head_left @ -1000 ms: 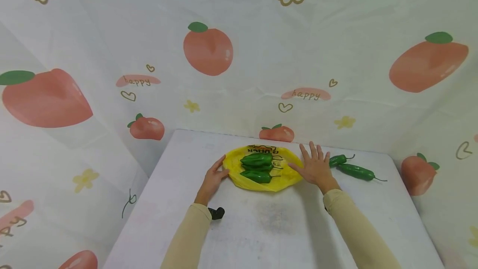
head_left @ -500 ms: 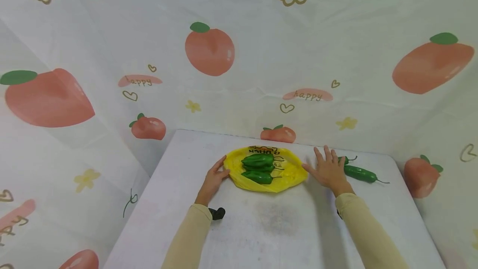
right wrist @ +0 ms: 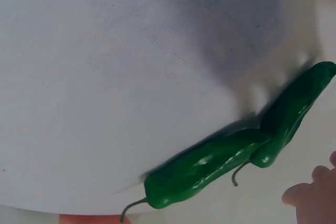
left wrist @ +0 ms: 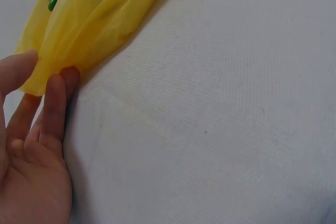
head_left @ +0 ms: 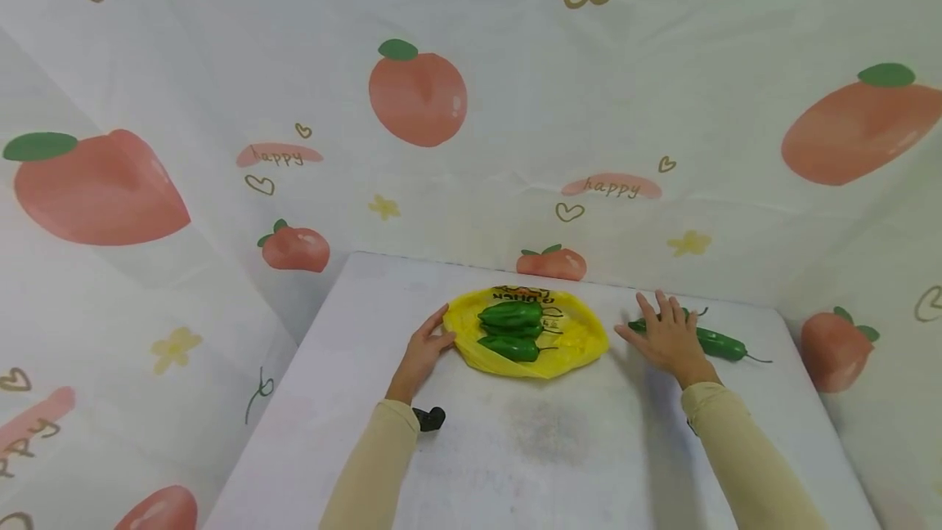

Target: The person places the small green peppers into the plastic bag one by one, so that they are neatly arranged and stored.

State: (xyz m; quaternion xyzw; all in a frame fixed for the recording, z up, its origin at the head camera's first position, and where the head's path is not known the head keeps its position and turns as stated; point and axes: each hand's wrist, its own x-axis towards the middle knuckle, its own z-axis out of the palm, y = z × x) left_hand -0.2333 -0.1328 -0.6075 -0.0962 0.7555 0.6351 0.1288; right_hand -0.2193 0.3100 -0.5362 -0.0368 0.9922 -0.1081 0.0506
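Note:
Three green chili peppers (head_left: 509, 348) lie on a yellow plastic bag (head_left: 574, 342), inside its raised edge. My left hand (head_left: 423, 354) holds the bag's left edge; in the left wrist view, the bag's rim (left wrist: 58, 61) sits between the thumb and fingers. With fingers spread, my right hand (head_left: 673, 342) hovers over two loose green chili peppers (head_left: 721, 344), partly covering them in the head view. The right wrist view has one pepper (right wrist: 205, 166) touching the other pepper (right wrist: 294, 108), with a few fingertips (right wrist: 315, 198) at the lower right, apart from both.
Everything rests on a white table (head_left: 500, 473) with a dark smudge near its middle. Behind the table hangs a white cloth (head_left: 486, 203) printed with peaches. A small black object (head_left: 430, 418) shows beside my left wrist.
My right hand has moved right, from over the bag's right edge to above the two loose peppers. My left hand stays at the bag's left edge.

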